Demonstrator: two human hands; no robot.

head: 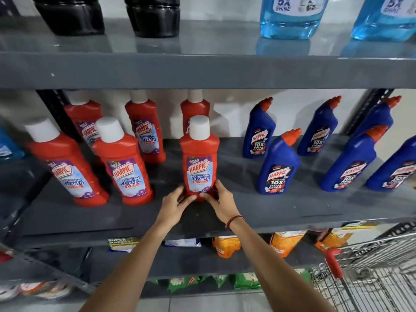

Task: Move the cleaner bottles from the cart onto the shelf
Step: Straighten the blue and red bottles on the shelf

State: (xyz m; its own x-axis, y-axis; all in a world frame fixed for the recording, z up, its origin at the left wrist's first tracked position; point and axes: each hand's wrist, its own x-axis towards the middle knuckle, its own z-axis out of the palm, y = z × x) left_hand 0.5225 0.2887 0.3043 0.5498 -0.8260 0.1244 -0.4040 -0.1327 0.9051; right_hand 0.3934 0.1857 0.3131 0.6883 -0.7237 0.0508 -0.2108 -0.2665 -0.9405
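A red Harpic bathroom cleaner bottle (pixel 199 154) with a white cap stands upright on the grey middle shelf (pixel 247 212), near its centre. My left hand (pixel 174 204) grips its base from the left and my right hand (pixel 221 202) grips it from the right; both touch the bottle. Several more red cleaner bottles (pixel 122 163) stand to the left and behind it. Several blue toilet cleaner bottles (pixel 278 167) with orange caps stand on the right half. The wire cart (pixel 371 271) shows at the lower right; I see no bottles in its visible part.
The upper shelf (pixel 202 70) carries black bottles (pixel 153 16) and blue liquid bottles (pixel 290 19). Lower shelves hold orange packs (pixel 226 246) and green packets (pixel 245 281). The cart's red handle (pixel 334 262) is close to my right arm. Bare shelf lies in front of the bottles.
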